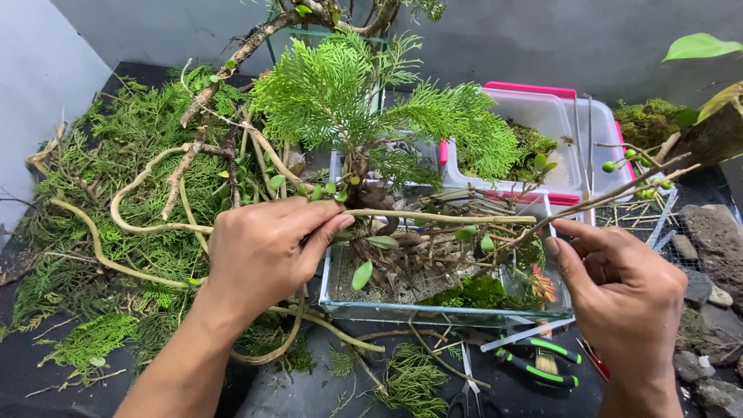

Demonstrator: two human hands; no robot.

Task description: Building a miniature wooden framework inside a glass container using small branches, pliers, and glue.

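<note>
Far left: a heap of cut green conifer sprigs [116, 193] spread over the black work surface [294, 395], with pale bare vine stems [139, 186] looping through it.

Left hand [267, 251]: knuckles up, fingers curled, thumb and fingertips pinched shut on the near end of a long thin pale-green stem [433, 217]. The stem runs level over the top of the glass container, and the pinch seems to steady that end.

Centre: a shallow rectangular clear glass tank [433, 312] sits between the two hands. Inside are grey gritty soil, dark twisted roots and twigs, a patch of green moss, a few oval green leaves and a small reddish plant near the right corner. A feathery green conifer shrub [364, 93] rises from the back left of the tank (its trunk base is partly hidden by leaves).

Behind: a clear plastic tub with a pink rim [542, 131], holding some moss and loose green bits.

Right hand [623, 298]: fingers loosely curled, thumb up, meeting the twig ends at the tank's right edge. Whether it actually grips the stem I cannot tell; the contact is hidden behind the thumb.

Below, on the surface: green-handled black pliers [538, 368], and scissor handles at the bottom edge.

Far right: grey rocks [712, 240], a wire mesh piece, and a berry-bearing twig [635, 159].
</note>
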